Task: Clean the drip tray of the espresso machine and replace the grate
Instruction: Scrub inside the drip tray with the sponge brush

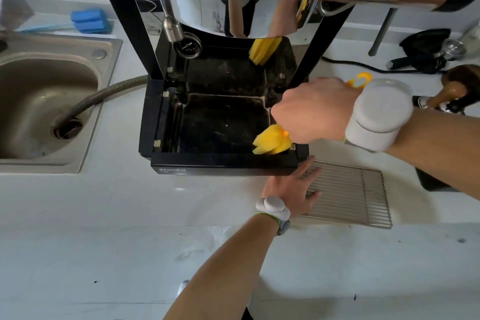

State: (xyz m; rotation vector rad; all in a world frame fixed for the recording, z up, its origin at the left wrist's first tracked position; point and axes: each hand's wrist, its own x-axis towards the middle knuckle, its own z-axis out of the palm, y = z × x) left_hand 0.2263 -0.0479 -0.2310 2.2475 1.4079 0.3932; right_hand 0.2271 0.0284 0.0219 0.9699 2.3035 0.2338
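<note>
The black drip tray (166, 122) of the espresso machine sits open at the middle of the counter, its floor dark and stained. My right hand (314, 109) grips a yellow sponge brush (272, 143), whose head presses into the tray's front right corner; the handle's yellow end pokes out behind my wrist. The wire grate (350, 192) lies flat on the counter to the right of the tray. My left hand (291, 187) rests open, fingers spread, on the counter with its fingertips on the grate's left edge. A reflection of the brush shows in the machine's chrome back.
A steel sink (46, 101) with a flexible hose (104, 93) lies left of the machine. A blue sponge brush (89, 21) lies behind it. The steam wand (171, 23) hangs over the tray's back left. Portafilters, a tamper (452, 91) and a black cable crowd the right.
</note>
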